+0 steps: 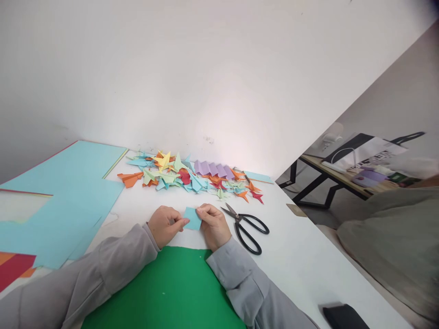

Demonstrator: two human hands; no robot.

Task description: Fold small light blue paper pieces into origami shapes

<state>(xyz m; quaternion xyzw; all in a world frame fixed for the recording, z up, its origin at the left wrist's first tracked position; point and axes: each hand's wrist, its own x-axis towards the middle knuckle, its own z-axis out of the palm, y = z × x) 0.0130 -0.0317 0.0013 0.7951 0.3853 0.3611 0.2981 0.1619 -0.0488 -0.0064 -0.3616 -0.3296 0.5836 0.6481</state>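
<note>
A small light-blue paper square [192,218] is held up between my two hands, above the table just past the green sheet [164,288]. My left hand [167,225] pinches its left edge between thumb and fingers. On the other side, my right hand [214,224] grips the square near its upper right corner. Black-handled scissors [245,226] lie with blades apart, close to my right hand. Beyond both hands spreads a pile of folded paper pieces [195,182] in yellow, orange, green, blue and red, some shaped like planes.
Large light-blue sheets [78,192] cover the left of the table, with red and orange paper [17,269] at the near left. A pleated purple strip [213,169] lies by the wall. A black object [345,316] sits at the near right edge. Another table [315,164] holding a bag stands beyond.
</note>
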